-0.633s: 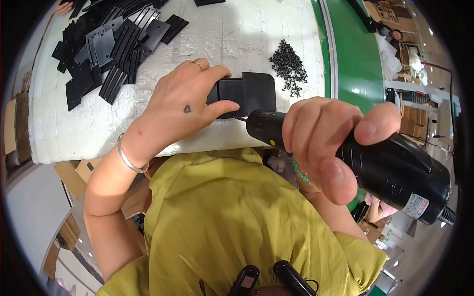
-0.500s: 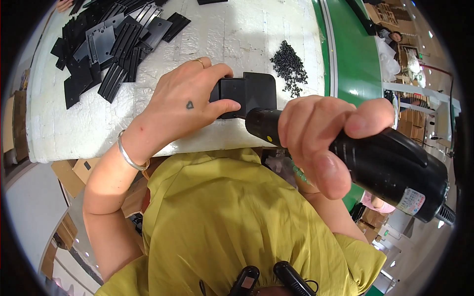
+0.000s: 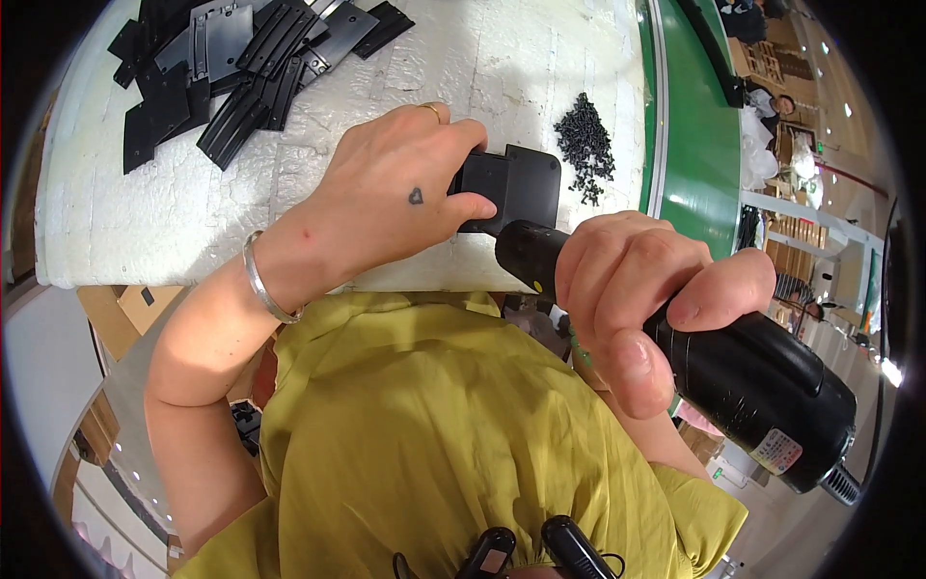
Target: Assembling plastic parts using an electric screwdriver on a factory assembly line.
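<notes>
With fingers and thumb closed on its left end, my left hand [image 3: 395,183] holds a black plastic part [image 3: 532,188] near the table's front edge. The part has a raised block on the left and a flat, round-cornered plate on the right. My right hand [image 3: 656,299] is wrapped round a black electric screwdriver [image 3: 752,386], its cord end pointing to the lower right. The driver's nose comes up to the part's near side, beside my left thumb. Its bit and the spot it meets are hidden. A pile of small black screws [image 3: 585,145] lies to the right of the part.
Black flat plates and ribbed strips [image 3: 251,72] are heaped at the far left of the white-covered table [image 3: 318,125]. A green surface with a metal rail [image 3: 659,125] runs along the right side. Cardboard boxes [image 3: 125,318] stand below the table's left front. Another person is in the background right.
The whole view has shifted a little. Both hands keep their grip, and the screwdriver's rear end now tilts lower in the picture. The hand at the far upper left is out of view.
</notes>
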`<state>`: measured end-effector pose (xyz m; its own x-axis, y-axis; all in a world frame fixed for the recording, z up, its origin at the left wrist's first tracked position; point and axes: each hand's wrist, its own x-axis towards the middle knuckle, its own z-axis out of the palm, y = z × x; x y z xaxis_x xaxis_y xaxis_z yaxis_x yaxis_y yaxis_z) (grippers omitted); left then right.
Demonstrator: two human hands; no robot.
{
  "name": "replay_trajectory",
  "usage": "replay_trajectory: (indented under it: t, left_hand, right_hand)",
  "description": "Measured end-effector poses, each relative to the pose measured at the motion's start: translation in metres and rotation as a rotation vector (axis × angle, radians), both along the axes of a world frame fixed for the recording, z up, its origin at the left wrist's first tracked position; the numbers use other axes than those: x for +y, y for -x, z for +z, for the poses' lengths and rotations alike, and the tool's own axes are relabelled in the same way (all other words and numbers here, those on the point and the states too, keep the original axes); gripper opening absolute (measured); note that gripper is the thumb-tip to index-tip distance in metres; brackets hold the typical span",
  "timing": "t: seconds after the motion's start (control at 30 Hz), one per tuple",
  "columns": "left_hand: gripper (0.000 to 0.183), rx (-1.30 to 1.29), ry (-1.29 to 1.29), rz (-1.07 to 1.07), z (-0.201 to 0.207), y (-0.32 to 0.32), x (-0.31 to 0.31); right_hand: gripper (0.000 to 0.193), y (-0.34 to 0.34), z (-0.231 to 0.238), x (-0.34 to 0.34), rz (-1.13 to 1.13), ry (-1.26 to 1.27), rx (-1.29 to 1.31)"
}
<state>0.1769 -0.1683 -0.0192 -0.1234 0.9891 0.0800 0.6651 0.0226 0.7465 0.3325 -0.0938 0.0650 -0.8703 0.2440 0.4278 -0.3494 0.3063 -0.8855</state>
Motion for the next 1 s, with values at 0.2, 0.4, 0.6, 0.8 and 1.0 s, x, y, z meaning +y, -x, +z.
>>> replay_trajectory:
  t: [0.2, 0.4, 0.6, 0.8, 1.0]
  left_hand:
    - [0.035, -0.01, -0.003, 0.002, 0.0, 0.0, 0.003]
    - [0.034, 0.0, -0.05, 0.041, 0.003, 0.0, 0.005]
    - [0.047, -0.46, -0.108, 0.22, 0.005, 0.009, 0.003]
    - [0.046, -1.293, -0.228, 0.188, 0.035, -0.022, -0.024]
    - [0.042, -1.346, -0.162, 0.027, 0.045, -0.023, -0.029]
  right_hand:
    - [0.033, 0.001, -0.001, 0.0, -0.072, 0.052, 0.008]
    - [0.033, 0.002, -0.002, 0.008, 0.018, 0.115, 0.068]
    - [0.037, -0.011, 0.01, -0.004, -0.29, 0.491, 0.337]
    - [0.061, -0.016, -0.015, -0.008, -0.573, 0.535, -0.012]
    - [0.055, -0.014, -0.01, -0.012, -0.404, 0.565, -0.135]
